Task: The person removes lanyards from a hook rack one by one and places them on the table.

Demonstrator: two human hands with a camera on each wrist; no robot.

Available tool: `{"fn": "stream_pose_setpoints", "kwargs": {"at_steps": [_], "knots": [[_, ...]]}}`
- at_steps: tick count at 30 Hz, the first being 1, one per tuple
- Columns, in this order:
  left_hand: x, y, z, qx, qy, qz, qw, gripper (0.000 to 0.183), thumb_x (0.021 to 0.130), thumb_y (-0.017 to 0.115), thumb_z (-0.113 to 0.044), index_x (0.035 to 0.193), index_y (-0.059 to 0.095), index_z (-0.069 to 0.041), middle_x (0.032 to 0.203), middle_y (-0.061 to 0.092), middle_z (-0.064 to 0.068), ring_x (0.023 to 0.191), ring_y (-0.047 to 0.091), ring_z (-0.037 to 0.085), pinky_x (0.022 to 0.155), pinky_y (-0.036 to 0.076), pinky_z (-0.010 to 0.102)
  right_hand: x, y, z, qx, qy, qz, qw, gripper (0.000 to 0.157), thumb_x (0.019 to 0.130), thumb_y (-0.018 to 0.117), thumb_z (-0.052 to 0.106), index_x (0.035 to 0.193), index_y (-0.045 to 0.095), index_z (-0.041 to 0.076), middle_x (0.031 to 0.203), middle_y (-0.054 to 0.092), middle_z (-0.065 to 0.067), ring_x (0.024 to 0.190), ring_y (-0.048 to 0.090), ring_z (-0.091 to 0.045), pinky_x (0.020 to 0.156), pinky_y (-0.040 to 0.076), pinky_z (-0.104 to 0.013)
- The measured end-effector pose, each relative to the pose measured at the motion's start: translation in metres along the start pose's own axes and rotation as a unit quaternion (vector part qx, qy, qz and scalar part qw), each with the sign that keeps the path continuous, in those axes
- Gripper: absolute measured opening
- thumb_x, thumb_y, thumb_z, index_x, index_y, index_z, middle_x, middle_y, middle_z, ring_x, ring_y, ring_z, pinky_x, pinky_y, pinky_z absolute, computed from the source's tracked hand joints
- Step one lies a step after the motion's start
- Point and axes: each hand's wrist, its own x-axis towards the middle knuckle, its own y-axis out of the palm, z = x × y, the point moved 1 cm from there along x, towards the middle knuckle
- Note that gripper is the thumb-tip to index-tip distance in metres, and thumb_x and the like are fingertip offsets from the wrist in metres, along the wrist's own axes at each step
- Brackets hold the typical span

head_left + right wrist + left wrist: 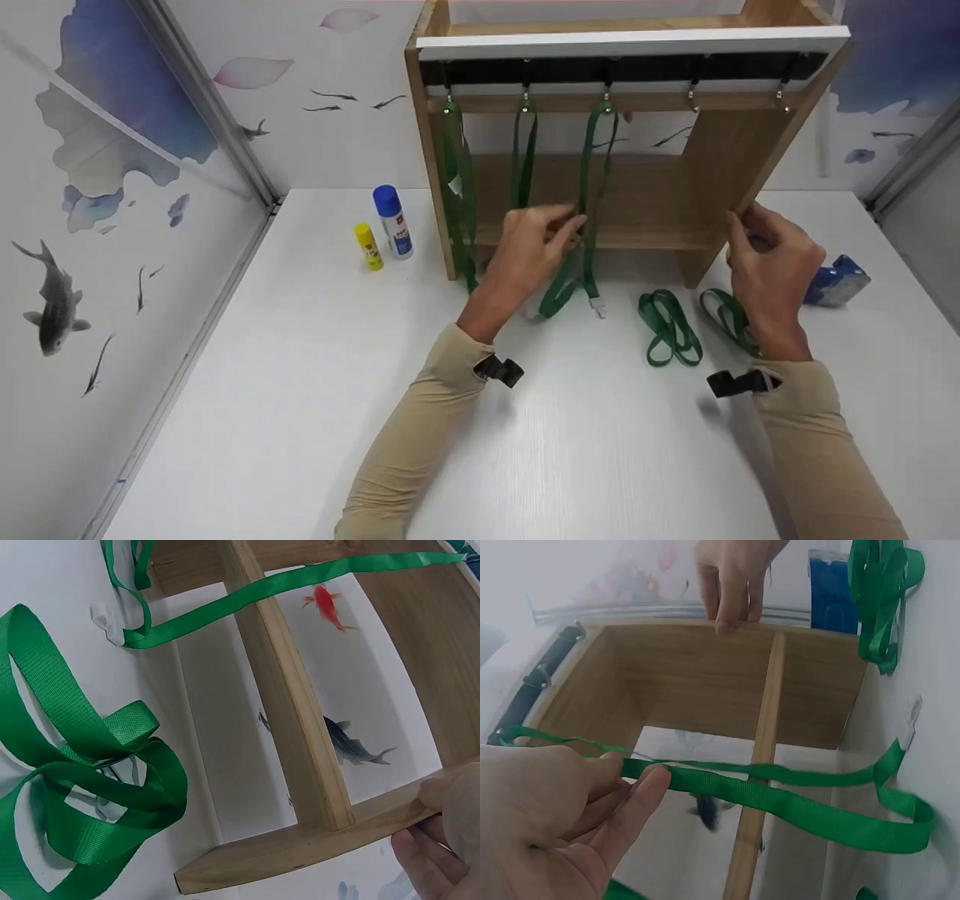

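Note:
A wooden rack [750, 150] with a row of metal hooks stands on the table, green lanyards hanging from its three left hooks. My left hand [529, 244] pinches the third lanyard [780, 804] between thumb and fingers, partway down its loop. That strap's lower end, with its metal clip [597, 306], reaches down to the tabletop. My right hand [776, 255] grips the front edge of the rack's right side panel [300, 855], thumb on one face and fingers on the other. The two right hooks [780, 101] carry no lanyard.
Two folded green lanyards [670, 330] lie on the table [600, 450] before the rack's right side. A blue object [838, 281] sits beyond my right hand. Left of the rack stand a yellow glue stick [368, 246] and a larger blue-capped tube [394, 223].

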Motion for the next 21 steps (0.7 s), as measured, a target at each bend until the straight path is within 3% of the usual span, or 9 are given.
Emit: {"fn": "stream_pose_setpoints", "kwargs": {"at_steps": [5,9,12,15,18,21], "knots": [[0.009,0.013,0.004,-0.049,0.009,-0.001,0.9987,0.023,0.111,0.063,-0.014,0.109,0.078,0.002,0.097,0.079,0.015,0.085,0.081,0.017,0.077,0.064,0.017,-0.001,-0.001,0.0,0.0,0.004,0.004,1.0,0.036,0.104,0.073,0.038,0.138,0.075,0.026,0.13,0.08,-0.001,0.117,0.079,-0.018,0.095,0.059,-0.013],[0.014,0.021,0.008,-0.093,0.008,0.025,0.9953,0.032,0.114,0.056,-0.016,0.089,0.066,0.001,0.086,0.072,0.014,0.081,0.081,0.019,0.076,0.065,0.021,-0.001,-0.001,0.0,0.004,0.003,0.003,1.0,0.036,0.104,0.073,0.036,0.138,0.075,0.025,0.131,0.08,-0.001,0.118,0.079,-0.017,0.095,0.059,-0.013],[0.015,0.025,0.013,-0.123,-0.006,0.042,0.9915,0.035,0.116,0.053,-0.019,0.085,0.059,-0.002,0.083,0.07,0.015,0.081,0.08,0.023,0.077,0.066,0.023,-0.001,0.0,0.0,0.009,0.0,0.001,1.0,0.034,0.104,0.074,0.034,0.137,0.075,0.026,0.13,0.08,-0.001,0.117,0.079,-0.016,0.095,0.059,-0.013],[0.015,0.028,0.016,-0.15,-0.011,0.047,0.9875,0.035,0.116,0.052,-0.021,0.091,0.064,0.001,0.085,0.07,0.018,0.082,0.079,0.028,0.078,0.067,0.025,-0.001,0.0,-0.001,0.014,-0.004,-0.001,1.0,0.033,0.104,0.074,0.032,0.136,0.076,0.026,0.128,0.08,-0.002,0.115,0.08,-0.016,0.093,0.058,-0.011],[0.015,0.03,0.018,-0.183,-0.005,0.044,0.9821,0.032,0.115,0.054,-0.019,0.112,0.075,0.005,0.097,0.076,0.023,0.085,0.079,0.03,0.081,0.067,0.028,-0.001,0.0,-0.002,0.016,-0.007,-0.004,1.0,0.032,0.104,0.075,0.031,0.135,0.076,0.025,0.128,0.081,-0.002,0.114,0.08,-0.016,0.092,0.058,-0.01],[0.016,0.03,0.018,-0.208,0.006,0.037,0.9773,0.031,0.113,0.057,-0.016,0.129,0.076,0.003,0.11,0.078,0.027,0.09,0.078,0.036,0.085,0.068,0.033,-0.001,-0.001,-0.003,0.016,-0.004,-0.005,1.0,0.033,0.103,0.075,0.032,0.136,0.076,0.025,0.129,0.08,-0.002,0.114,0.08,-0.015,0.091,0.058,-0.01]]}}
